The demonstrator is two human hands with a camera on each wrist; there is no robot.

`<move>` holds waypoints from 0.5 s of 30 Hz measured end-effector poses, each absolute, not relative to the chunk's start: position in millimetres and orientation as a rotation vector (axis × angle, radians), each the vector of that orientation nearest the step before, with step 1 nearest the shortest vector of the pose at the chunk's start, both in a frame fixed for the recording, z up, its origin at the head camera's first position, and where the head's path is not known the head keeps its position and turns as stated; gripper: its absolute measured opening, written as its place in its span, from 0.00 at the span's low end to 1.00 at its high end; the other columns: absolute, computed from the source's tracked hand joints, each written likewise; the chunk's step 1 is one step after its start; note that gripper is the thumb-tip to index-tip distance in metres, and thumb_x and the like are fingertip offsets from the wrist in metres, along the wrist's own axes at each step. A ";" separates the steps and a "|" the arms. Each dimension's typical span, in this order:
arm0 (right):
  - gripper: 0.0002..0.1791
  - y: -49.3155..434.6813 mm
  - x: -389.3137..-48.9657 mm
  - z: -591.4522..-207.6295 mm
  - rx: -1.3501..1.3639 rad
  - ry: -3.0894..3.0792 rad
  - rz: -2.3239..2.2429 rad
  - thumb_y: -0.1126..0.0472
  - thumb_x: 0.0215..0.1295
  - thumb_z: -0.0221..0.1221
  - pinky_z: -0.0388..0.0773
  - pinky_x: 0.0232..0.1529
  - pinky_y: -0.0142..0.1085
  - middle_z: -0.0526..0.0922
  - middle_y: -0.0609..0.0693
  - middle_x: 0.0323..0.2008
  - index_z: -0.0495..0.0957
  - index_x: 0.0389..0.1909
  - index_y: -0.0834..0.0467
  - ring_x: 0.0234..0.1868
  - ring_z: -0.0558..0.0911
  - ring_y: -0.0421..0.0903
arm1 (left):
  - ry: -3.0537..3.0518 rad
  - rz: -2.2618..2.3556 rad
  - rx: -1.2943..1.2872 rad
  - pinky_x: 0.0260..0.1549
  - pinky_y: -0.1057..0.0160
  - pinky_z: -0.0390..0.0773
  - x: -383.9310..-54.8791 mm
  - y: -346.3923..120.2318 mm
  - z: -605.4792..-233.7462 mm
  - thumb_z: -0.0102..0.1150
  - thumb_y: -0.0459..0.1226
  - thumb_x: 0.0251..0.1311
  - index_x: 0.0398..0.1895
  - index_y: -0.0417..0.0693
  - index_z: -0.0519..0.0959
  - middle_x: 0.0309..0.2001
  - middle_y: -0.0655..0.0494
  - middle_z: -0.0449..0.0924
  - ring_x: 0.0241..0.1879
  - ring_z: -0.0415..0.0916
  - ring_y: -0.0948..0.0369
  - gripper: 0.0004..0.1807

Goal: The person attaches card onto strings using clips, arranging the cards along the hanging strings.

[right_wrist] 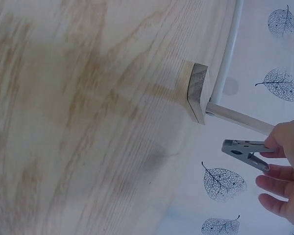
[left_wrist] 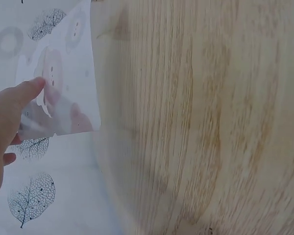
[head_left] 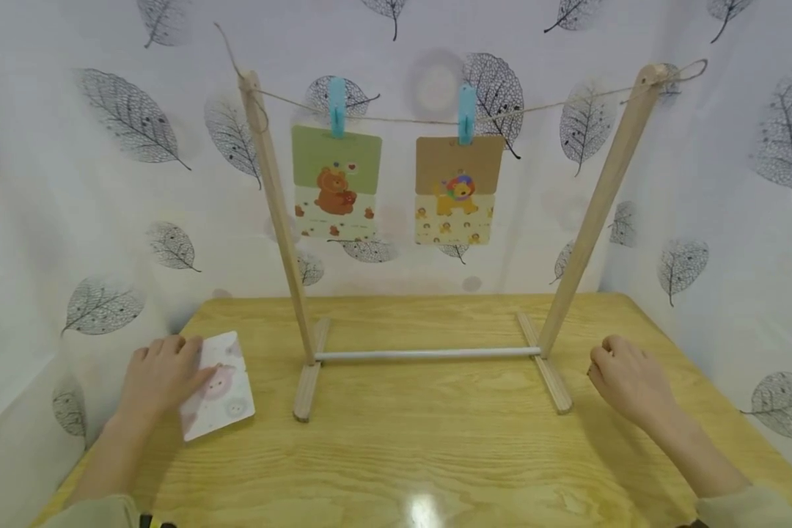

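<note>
My left hand (head_left: 161, 378) pinches a pale card (head_left: 227, 389) with a pink cartoon animal on it, at the left of the table; in the left wrist view the thumb lies on the card's printed face (left_wrist: 71, 73). On the right, my right hand (head_left: 633, 381) is raised over the table. The right wrist view shows that hand (right_wrist: 286, 171) holding a grey clothespin (right_wrist: 245, 151) between thumb and fingers, its tip pointing away from the palm. From the head view the clothespin is mostly hidden by the hand.
A wooden stand (head_left: 594, 213) with a white crossbar (head_left: 429, 354) stands mid-table. Along its twine (head_left: 402, 119), blue clothespins (head_left: 337, 103) hold a green bear card (head_left: 336, 183) and a brown lion card (head_left: 458, 191). Leaf-patterned cloth (head_left: 396, 271) surrounds the wooden table (head_left: 422, 433).
</note>
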State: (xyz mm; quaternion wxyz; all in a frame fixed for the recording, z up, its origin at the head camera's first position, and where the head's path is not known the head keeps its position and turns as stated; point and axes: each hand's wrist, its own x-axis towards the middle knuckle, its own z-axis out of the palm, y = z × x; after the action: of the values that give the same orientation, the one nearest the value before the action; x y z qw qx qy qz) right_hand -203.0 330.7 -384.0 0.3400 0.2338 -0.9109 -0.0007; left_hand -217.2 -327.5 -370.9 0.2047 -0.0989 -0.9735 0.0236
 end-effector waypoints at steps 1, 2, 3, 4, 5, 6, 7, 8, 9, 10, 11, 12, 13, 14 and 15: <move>0.05 330.8 -204.5 -384.5 0.631 -2.323 -0.005 0.66 0.53 0.53 0.60 0.16 0.36 0.74 0.62 0.28 0.72 0.21 0.61 0.19 0.70 0.51 | -2.709 0.064 -0.288 0.40 0.37 0.64 -216.9 -326.1 -370.6 0.65 0.48 0.48 0.50 0.37 0.70 0.42 0.34 0.71 0.43 0.67 0.38 0.31; 0.08 330.8 -205.9 -384.8 0.653 -2.281 -0.005 0.64 0.56 0.50 0.60 0.15 0.36 0.74 0.62 0.27 0.72 0.21 0.61 0.18 0.70 0.52 | -2.701 0.062 -0.301 0.40 0.37 0.64 -216.6 -324.7 -370.3 0.65 0.48 0.47 0.50 0.37 0.70 0.42 0.34 0.71 0.44 0.67 0.37 0.31; 0.12 330.8 -207.0 -384.9 0.667 -2.251 -0.007 0.61 0.60 0.46 0.59 0.15 0.37 0.73 0.62 0.27 0.72 0.22 0.61 0.19 0.70 0.52 | -2.697 0.057 -0.314 0.41 0.37 0.64 -216.3 -323.0 -369.8 0.65 0.47 0.47 0.50 0.37 0.70 0.43 0.33 0.70 0.44 0.67 0.36 0.31; 0.16 330.6 -207.9 -384.8 0.674 -2.232 -0.008 0.58 0.63 0.42 0.59 0.15 0.37 0.73 0.62 0.28 0.71 0.22 0.61 0.19 0.70 0.53 | -2.691 0.050 -0.322 0.41 0.37 0.64 -216.0 -321.3 -369.6 0.65 0.47 0.47 0.51 0.37 0.70 0.44 0.32 0.70 0.45 0.66 0.36 0.31; 0.19 330.4 -208.6 -384.5 0.675 -2.218 -0.012 0.56 0.65 0.38 0.60 0.15 0.38 0.73 0.62 0.28 0.71 0.22 0.61 0.20 0.70 0.54 | -2.687 0.042 -0.329 0.41 0.36 0.64 -215.7 -319.4 -369.1 0.65 0.47 0.47 0.51 0.37 0.69 0.44 0.31 0.69 0.45 0.66 0.35 0.31; 0.22 330.1 -209.1 -384.1 0.675 -2.208 -0.013 0.54 0.67 0.35 0.61 0.16 0.39 0.73 0.63 0.29 0.72 0.22 0.61 0.21 0.71 0.56 | -2.686 0.036 -0.336 0.42 0.36 0.64 -215.4 -317.4 -368.7 0.65 0.47 0.47 0.52 0.37 0.69 0.45 0.31 0.69 0.45 0.66 0.34 0.31; 0.25 329.7 -209.3 -383.4 0.671 -2.202 -0.019 0.53 0.67 0.33 0.61 0.16 0.41 0.73 0.63 0.29 0.72 0.23 0.61 0.22 0.71 0.57 | -2.678 0.034 -0.346 0.41 0.37 0.64 -215.4 -315.3 -368.3 0.65 0.47 0.47 0.52 0.37 0.69 0.45 0.30 0.69 0.44 0.66 0.34 0.31; 0.26 329.3 -209.3 -382.6 0.667 -2.197 -0.026 0.52 0.68 0.31 0.62 0.17 0.43 0.73 0.64 0.30 0.72 0.23 0.61 0.23 0.72 0.59 | -2.671 0.031 -0.355 0.41 0.37 0.65 -215.1 -313.0 -367.7 0.65 0.47 0.47 0.52 0.37 0.69 0.45 0.30 0.68 0.44 0.66 0.34 0.32; 0.28 328.8 -209.1 -381.8 0.663 -2.193 -0.032 0.51 0.68 0.29 0.63 0.17 0.44 0.73 0.64 0.30 0.72 0.23 0.61 0.24 0.73 0.60 | -2.671 0.032 -0.359 0.40 0.37 0.65 -215.0 -310.5 -367.1 0.65 0.47 0.47 0.52 0.38 0.69 0.45 0.30 0.68 0.43 0.67 0.34 0.32; 0.28 328.1 -208.7 -380.9 0.659 -2.187 -0.038 0.50 0.69 0.29 0.64 0.18 0.46 0.74 0.64 0.30 0.72 0.23 0.61 0.25 0.73 0.61 | -2.663 0.033 -0.366 0.40 0.38 0.65 -214.8 -308.0 -366.7 0.65 0.47 0.47 0.52 0.38 0.69 0.44 0.31 0.68 0.42 0.67 0.34 0.32; 0.29 327.4 -208.3 -379.9 0.655 -2.179 -0.046 0.50 0.69 0.28 0.66 0.18 0.48 0.74 0.65 0.30 0.72 0.23 0.61 0.25 0.74 0.62 | -2.646 0.039 -0.379 0.39 0.38 0.66 -214.5 -305.7 -366.5 0.65 0.47 0.46 0.52 0.38 0.70 0.44 0.31 0.69 0.41 0.68 0.35 0.32; 0.30 326.6 -207.9 -378.9 0.653 -2.172 -0.051 0.49 0.70 0.28 0.66 0.19 0.49 0.74 0.65 0.30 0.73 0.23 0.61 0.26 0.74 0.63 | -2.626 0.048 -0.395 0.38 0.39 0.67 -214.4 -303.2 -366.1 0.66 0.47 0.46 0.52 0.39 0.70 0.43 0.32 0.70 0.40 0.68 0.35 0.32; 0.30 325.8 -207.3 -377.9 0.649 -2.164 -0.059 0.48 0.70 0.28 0.67 0.20 0.50 0.75 0.65 0.30 0.73 0.23 0.61 0.26 0.75 0.63 | -2.607 0.050 -0.407 0.38 0.39 0.67 -214.2 -301.0 -366.0 0.66 0.47 0.45 0.51 0.39 0.70 0.42 0.32 0.70 0.40 0.69 0.36 0.32; 0.31 324.9 -206.8 -377.1 0.648 -2.158 -0.062 0.48 0.71 0.27 0.68 0.21 0.51 0.75 0.65 0.30 0.73 0.24 0.61 0.26 0.75 0.64 | -2.592 0.046 -0.412 0.38 0.39 0.67 -213.7 -298.7 -365.8 0.66 0.47 0.45 0.51 0.40 0.71 0.43 0.32 0.70 0.40 0.68 0.36 0.32; 0.32 324.0 -206.3 -376.2 0.648 -2.151 -0.063 0.47 0.71 0.27 0.69 0.21 0.52 0.75 0.64 0.30 0.73 0.24 0.61 0.26 0.75 0.64 | -2.565 0.045 -0.423 0.39 0.39 0.67 -213.6 -296.8 -365.7 0.67 0.47 0.44 0.51 0.40 0.71 0.42 0.33 0.70 0.40 0.69 0.36 0.32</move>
State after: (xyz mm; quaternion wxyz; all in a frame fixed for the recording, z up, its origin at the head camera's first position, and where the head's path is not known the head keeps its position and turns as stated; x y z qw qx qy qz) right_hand -206.3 324.0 -376.2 0.4322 0.2598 -0.8632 -0.0255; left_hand -213.6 -296.8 -365.7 0.2675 -0.1568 -0.9506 0.0167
